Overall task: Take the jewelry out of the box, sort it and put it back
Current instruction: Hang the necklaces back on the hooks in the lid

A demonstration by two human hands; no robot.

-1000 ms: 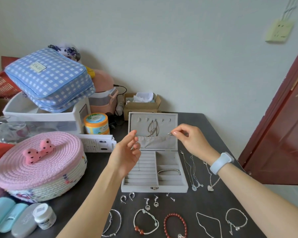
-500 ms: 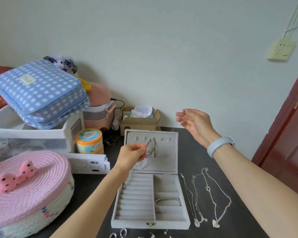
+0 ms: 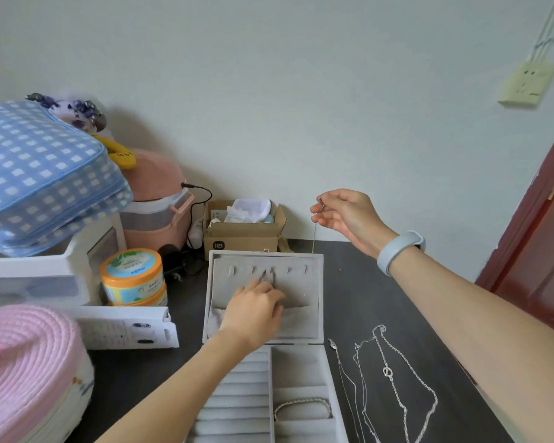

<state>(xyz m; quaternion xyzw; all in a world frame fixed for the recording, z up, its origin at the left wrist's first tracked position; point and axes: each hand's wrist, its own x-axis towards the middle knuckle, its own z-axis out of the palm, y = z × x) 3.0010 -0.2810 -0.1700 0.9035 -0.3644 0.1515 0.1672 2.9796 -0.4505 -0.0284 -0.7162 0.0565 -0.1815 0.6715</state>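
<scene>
I'm pinching a thin chain in my R hand, dangling over the open box lid; L hand, fingers curled, pressing the lid pocket. Lifting slow & straight to avoid snagging hooks.

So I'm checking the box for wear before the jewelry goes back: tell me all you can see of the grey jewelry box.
The grey jewelry box stands open on the dark table, lid upright. It looks velvet-lined with a pale outer shell. The lid has a row of small hooks above a gathered pocket; the left hand rests on that lining. The base has ring-roll slots at left and compartments at right, one holding a silver bracelet. No damage shows.
</scene>
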